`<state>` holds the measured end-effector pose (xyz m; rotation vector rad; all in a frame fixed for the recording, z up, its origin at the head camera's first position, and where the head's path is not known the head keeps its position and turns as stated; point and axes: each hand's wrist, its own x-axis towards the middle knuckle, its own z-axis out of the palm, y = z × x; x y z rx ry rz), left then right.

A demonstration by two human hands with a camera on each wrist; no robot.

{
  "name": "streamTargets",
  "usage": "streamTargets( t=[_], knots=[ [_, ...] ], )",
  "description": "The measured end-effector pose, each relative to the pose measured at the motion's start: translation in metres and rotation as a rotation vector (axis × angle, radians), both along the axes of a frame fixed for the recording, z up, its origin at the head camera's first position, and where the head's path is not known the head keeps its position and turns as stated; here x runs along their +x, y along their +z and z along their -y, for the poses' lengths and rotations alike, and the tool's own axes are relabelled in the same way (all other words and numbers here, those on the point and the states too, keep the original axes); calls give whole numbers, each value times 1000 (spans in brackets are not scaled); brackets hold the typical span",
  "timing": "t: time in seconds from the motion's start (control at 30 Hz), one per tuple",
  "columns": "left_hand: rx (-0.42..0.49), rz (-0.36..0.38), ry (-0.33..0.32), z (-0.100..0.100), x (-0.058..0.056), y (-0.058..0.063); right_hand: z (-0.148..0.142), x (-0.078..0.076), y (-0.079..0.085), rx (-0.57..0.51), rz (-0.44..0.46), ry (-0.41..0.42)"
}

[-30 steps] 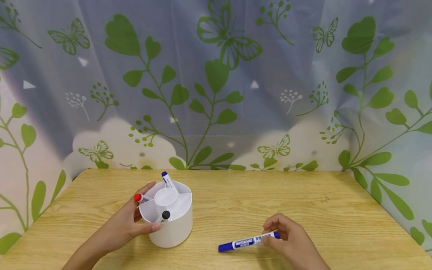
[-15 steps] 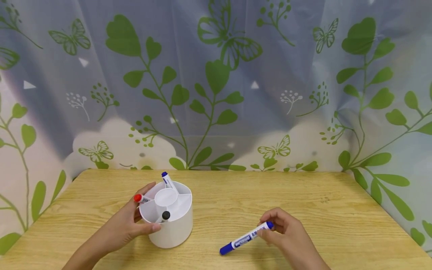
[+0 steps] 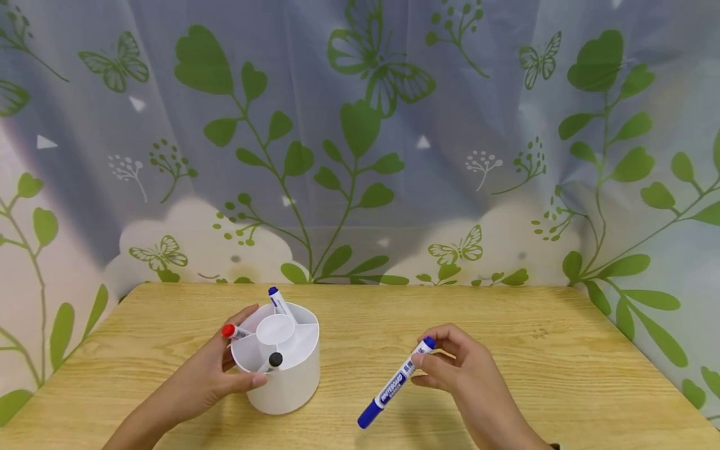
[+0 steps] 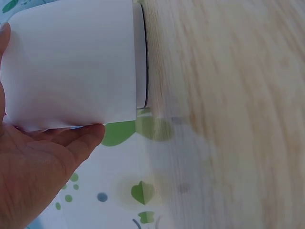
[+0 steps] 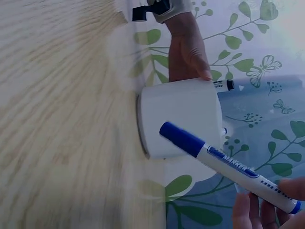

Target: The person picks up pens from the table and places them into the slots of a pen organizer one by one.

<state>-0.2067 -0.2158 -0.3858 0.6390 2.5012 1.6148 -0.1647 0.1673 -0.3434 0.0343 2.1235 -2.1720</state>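
Observation:
A white round pen holder (image 3: 287, 390) with several compartments stands on the table at centre left. My left hand (image 3: 205, 375) grips its left side, thumb in front and fingers behind; the left wrist view shows the fingers (image 4: 86, 140) against the white wall. Three markers lean in the holder: one red-capped (image 3: 229, 331), one black-capped (image 3: 274, 360), one blue-ended (image 3: 278, 301). To the right, my right hand (image 3: 464, 375) pinches a blue whiteboard marker (image 3: 394, 386) near its upper end. This marker slants, its blue cap pointing down and left, apart from the holder.
The wooden table (image 3: 495, 312) spreads around both hands. Behind it hangs a curtain (image 3: 360, 187) printed with green leaves and butterflies, reaching down to the table's back edge. A dark device with a pale strap (image 5: 157, 9) shows on the left wrist in the right wrist view.
My right hand has moved up and a little left, lifting the whiteboard marker and tilting it from nearly level to steep. The left hand and the pen holder have stayed put.

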Motion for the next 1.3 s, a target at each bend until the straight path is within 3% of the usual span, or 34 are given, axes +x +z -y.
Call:
streamTargets(
  t=[0.13, 0.5, 1.03, 1.3],
  knots=[
    [-4, 2, 0, -1, 0, 0, 7, 0, 7, -86, -2, -8],
    [-15, -9, 1, -1, -1, -1, 20, -10, 22, -197, -59, -21],
    [-23, -10, 20, 1, 0, 0, 54, -29, 38, -286, -152, 12],
    [-16, 17, 21, 0, 0, 2, 72, -39, 35, -281, -191, 29]
  ],
)
